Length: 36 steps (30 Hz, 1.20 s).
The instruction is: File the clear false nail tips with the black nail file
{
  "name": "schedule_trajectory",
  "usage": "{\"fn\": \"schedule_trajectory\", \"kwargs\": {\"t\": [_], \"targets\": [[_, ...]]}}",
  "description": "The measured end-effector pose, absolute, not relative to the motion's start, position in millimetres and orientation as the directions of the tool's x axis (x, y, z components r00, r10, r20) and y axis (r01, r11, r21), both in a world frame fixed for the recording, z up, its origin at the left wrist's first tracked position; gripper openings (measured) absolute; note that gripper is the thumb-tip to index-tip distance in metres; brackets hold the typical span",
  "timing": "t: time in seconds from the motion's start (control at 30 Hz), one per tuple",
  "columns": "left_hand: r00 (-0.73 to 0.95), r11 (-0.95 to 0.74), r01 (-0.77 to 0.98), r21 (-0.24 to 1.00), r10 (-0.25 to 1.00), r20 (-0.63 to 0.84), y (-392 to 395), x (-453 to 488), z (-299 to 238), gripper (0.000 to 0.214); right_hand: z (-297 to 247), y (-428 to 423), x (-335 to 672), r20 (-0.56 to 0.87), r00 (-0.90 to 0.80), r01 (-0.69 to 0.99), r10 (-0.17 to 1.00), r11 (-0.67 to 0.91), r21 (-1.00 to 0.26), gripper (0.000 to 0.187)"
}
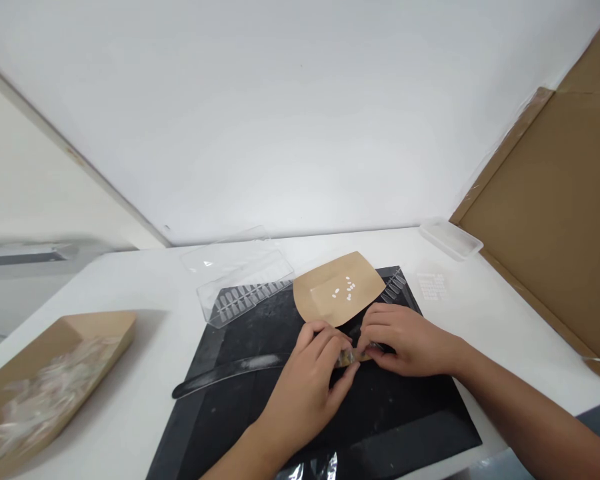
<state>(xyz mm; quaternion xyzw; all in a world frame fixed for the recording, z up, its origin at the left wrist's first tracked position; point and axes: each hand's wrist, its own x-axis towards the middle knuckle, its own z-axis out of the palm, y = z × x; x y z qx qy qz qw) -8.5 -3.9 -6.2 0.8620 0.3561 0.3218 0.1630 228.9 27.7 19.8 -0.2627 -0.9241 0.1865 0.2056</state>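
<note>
Pinching a small tan strip (pixel 349 358), left hand (pixel 303 397) and right hand (pixel 405 340) nearly closed on it, over a black mat (pixel 395 427), paper tray (pixel 325 290) just beyond.

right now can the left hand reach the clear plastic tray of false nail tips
Probably yes, once it lets go. The left hand is pinching a small tan strip with the right hand, but only a long clear strip, flat on the black mat, lies before the clear plastic tray.
</note>
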Motion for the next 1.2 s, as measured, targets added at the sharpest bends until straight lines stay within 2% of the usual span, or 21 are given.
{"fn": "schedule_trajectory", "kwargs": {"t": [0.2,0.53,0.87,1.1,1.2], "targets": [[0.532,-0.689,0.516,0.509,0.723,0.441,-4,-10,-8,0.008,26,26,231,0.260,-0.768,0.408,0.585,0.760,-0.505,0.017],[0.537,-0.694,0.514,0.504,0.719,0.442,-4,-9,-7,0.007,27,26,232,0.235,-0.792,0.394,0.563,0.766,-0.508,0.012],[0.568,-0.698,0.496,0.518,0.711,0.415,-3,-11,-5,0.007,19,24,229,0.175,-0.840,0.419,0.513,0.820,-0.391,0.011],[0.587,-0.708,0.490,0.509,0.700,0.407,-2,-14,-3,0.007,16,26,226,0.200,-0.845,0.399,0.495,0.835,-0.379,0.002],[0.596,-0.706,0.492,0.509,0.699,0.395,-3,-15,-3,0.011,20,25,227,0.226,-0.816,0.423,0.532,0.816,-0.394,0.003]]}}
